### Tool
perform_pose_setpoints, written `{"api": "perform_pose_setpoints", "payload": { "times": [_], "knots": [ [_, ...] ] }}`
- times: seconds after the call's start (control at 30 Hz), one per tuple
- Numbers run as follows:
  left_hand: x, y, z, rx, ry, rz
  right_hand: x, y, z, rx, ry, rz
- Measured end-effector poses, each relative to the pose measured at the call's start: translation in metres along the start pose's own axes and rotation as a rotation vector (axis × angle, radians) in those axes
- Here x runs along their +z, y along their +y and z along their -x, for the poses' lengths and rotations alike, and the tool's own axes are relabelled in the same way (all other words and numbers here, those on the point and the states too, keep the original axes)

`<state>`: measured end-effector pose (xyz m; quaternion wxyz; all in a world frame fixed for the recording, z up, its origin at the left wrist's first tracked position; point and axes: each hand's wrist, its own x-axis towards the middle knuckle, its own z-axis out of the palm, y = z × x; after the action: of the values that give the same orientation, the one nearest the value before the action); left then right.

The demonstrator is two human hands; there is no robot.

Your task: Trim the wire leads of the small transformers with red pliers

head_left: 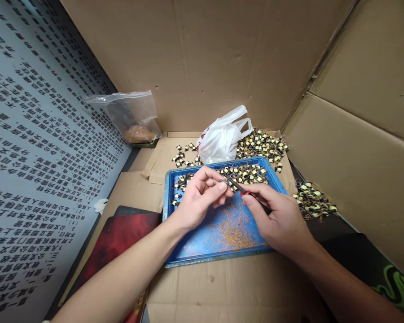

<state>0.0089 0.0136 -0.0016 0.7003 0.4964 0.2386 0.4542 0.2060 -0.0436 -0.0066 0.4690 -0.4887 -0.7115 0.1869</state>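
Observation:
My left hand (204, 193) pinches a small component between thumb and fingertips, above the middle of a blue tray (191, 258). From the right, my right hand (276, 213) grips a black tool with red parts (244, 190), its thin dark tip touching or very near the component. Small black components with yellow tape and thin copper-coloured leads (245, 172) fill the back of the tray. Loose copper-coloured wire clippings (237, 233) lie on the tray floor beneath my hands. The held component is mostly hidden by my fingers.
More components (264, 146) are piled behind the tray, with another pile (313, 199) to its right. A white plastic bag (220, 139) stands behind the tray. At the back left is a clear bag with brown contents (139, 132). Cardboard walls (202, 58) rise behind. A red mat (121, 237) lies left.

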Motion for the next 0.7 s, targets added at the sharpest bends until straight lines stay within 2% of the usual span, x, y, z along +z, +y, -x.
{"api": "perform_pose_setpoints", "payload": {
  "times": [0.43,0.53,0.63,0.7],
  "knots": [
    [0.0,-0.003,0.0,0.064,0.043,-0.02,0.008,-0.011,0.002,-0.033,0.108,0.114],
    [0.001,-0.001,0.002,0.087,0.037,-0.003,0.007,-0.007,0.0,0.013,0.115,0.112],
    [0.003,0.001,0.006,0.121,0.01,0.005,0.004,0.004,-0.004,0.133,0.188,0.139],
    [0.004,0.001,0.007,0.108,-0.018,0.004,0.002,0.01,-0.005,0.157,0.194,0.091]
  ]
}}
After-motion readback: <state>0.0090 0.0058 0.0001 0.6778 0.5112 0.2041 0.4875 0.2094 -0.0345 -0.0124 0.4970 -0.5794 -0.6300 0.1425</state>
